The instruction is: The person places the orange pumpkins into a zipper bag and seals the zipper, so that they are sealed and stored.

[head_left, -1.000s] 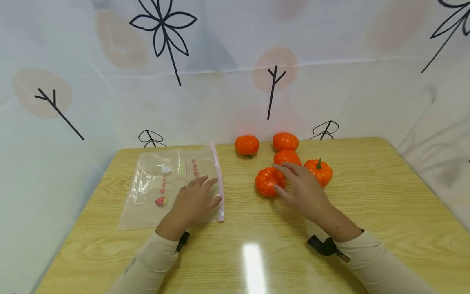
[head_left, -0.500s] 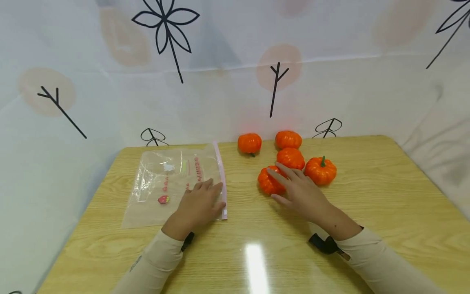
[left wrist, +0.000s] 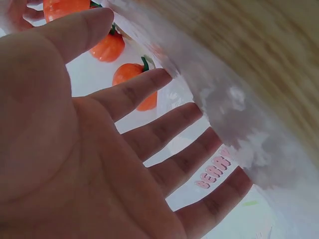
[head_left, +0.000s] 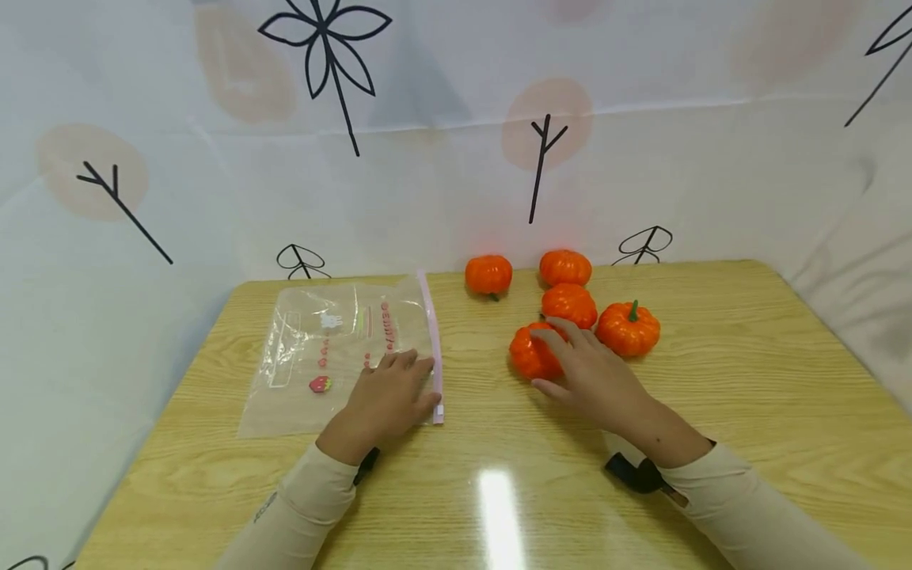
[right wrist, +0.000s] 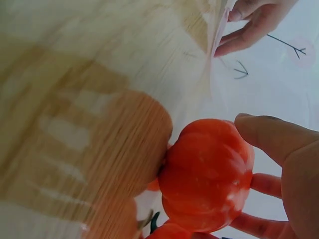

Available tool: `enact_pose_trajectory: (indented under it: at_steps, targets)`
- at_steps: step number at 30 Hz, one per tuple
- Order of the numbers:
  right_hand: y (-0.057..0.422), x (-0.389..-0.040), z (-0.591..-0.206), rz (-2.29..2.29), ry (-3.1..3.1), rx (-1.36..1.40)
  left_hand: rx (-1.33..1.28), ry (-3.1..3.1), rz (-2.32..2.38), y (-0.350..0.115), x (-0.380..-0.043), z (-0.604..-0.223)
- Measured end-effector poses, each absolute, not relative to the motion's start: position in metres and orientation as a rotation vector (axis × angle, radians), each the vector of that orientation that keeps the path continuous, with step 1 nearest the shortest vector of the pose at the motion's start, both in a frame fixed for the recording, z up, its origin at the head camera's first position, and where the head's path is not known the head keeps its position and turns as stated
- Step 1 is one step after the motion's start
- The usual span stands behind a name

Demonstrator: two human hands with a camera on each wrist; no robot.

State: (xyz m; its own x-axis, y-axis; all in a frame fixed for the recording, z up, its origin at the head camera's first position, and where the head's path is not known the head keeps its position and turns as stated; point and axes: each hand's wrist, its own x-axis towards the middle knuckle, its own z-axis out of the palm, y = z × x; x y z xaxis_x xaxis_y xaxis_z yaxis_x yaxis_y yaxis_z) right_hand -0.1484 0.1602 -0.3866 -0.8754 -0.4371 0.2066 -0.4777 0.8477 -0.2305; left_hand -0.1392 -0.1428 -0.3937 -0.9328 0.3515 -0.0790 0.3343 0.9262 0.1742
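Resting on the bag (head_left: pixel 342 342): left grip (head_left: pixel 392 397), fingers spread, grasping nothing, presumably steadying it. Right of the bag: one pumpkin (head_left: pixel 531 355), right grip (head_left: pixel 597 380) curled round its side, probably for purchase.

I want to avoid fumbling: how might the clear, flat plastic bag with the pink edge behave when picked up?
The clear, flat plastic bag will probably flop, its see-through film looking thin. Glossy highlights suggest it may be slippery. Its straight pink edge may bend less.
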Motion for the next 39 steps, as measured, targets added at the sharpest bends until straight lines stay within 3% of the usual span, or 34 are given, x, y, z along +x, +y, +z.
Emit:
enact_pose_trajectory:
  at_steps: [39]
  targets:
    - [0.153,-0.143,-0.390,0.414,-2.851,0.719,0.554,3.060,0.074,-0.126,-0.127,-0.394]
